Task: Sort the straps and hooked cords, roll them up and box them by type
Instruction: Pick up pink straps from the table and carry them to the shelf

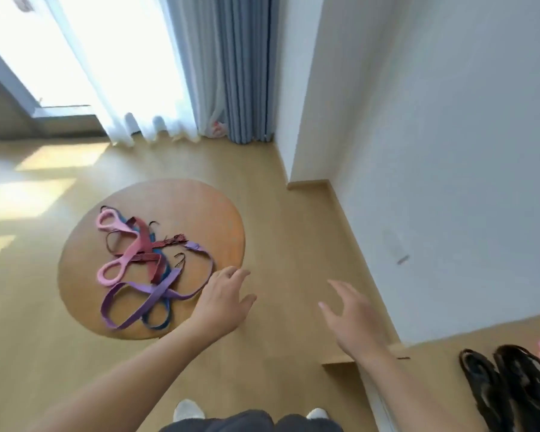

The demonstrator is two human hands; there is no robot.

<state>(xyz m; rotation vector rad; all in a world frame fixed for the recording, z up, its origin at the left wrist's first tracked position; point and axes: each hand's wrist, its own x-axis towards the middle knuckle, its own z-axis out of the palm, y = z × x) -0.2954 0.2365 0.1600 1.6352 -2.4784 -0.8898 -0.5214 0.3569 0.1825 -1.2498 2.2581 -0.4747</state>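
Observation:
A tangled heap of straps lies on a low round wooden table (200, 201). In it are a pink strap (116, 269) with loops at both ends, a purple strap (156, 294), a dark red strap (144, 236), a blue strap (156, 324) underneath, and a red-patterned hooked cord (169, 240) with black hooks. My left hand (222, 300) hovers over the table's right front edge, fingers spread, holding nothing. My right hand (353, 316) is in the air to the right of the table, also spread and empty.
The table stands on a light wood floor (44, 338). A white wall (449, 151) and skirting run along the right. Blue and white curtains (231, 73) hang at the back. A pair of black shoes (505, 388) sits at the lower right.

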